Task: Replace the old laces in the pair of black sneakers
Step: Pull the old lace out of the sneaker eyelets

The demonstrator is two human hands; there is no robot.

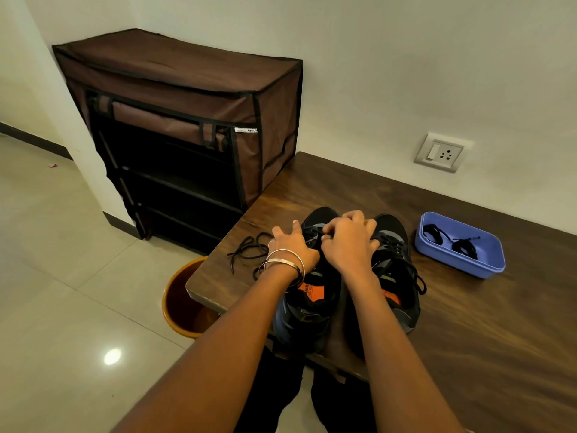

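Note:
Two black sneakers with orange insoles stand side by side on the wooden table [468, 323], toes pointing away from me. My left hand [292, 246] rests on the left sneaker [312, 295] and holds its upper. My right hand [351, 242] pinches a black lace over that shoe's eyelets, fingers curled. The right sneaker [396, 270] is still laced, with a lace end hanging off its right side. A loose black lace [246, 250] lies on the table left of my left hand. A blue tray [462, 260] at the right holds coiled black laces [449, 240].
An orange bin [179, 301] stands on the tiled floor below the table's left corner. A brown fabric shoe rack [187, 120] stands against the wall behind it. A wall socket [440, 153] is above the table's far edge. My legs show under the table's front edge.

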